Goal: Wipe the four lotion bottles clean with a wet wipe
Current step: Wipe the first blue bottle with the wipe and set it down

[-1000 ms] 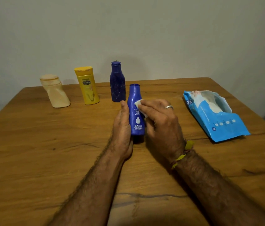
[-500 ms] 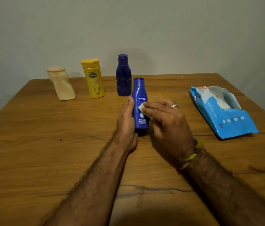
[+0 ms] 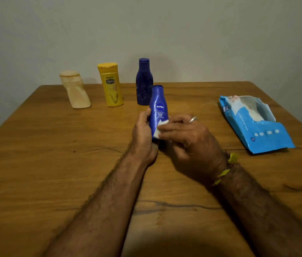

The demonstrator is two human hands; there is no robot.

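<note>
At frame centre, the left hand (image 3: 143, 130) grips the blue Nivea bottle (image 3: 158, 108); the right hand (image 3: 185, 138) pinches a wet wipe (image 3: 160, 128) against its front. Wiping is under way; next, probably, the bottle needs turning.

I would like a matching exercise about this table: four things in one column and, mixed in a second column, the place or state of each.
Things:
1. Nivea bottle
2. wet wipe
3. beige bottle
4. wipe pack

Places or states:
A. lies at the right side of the table
B. gripped by the left hand
C. stands furthest left in the row
D. pressed on a bottle by the right hand

Pairs: 1-B, 2-D, 3-C, 4-A
</note>
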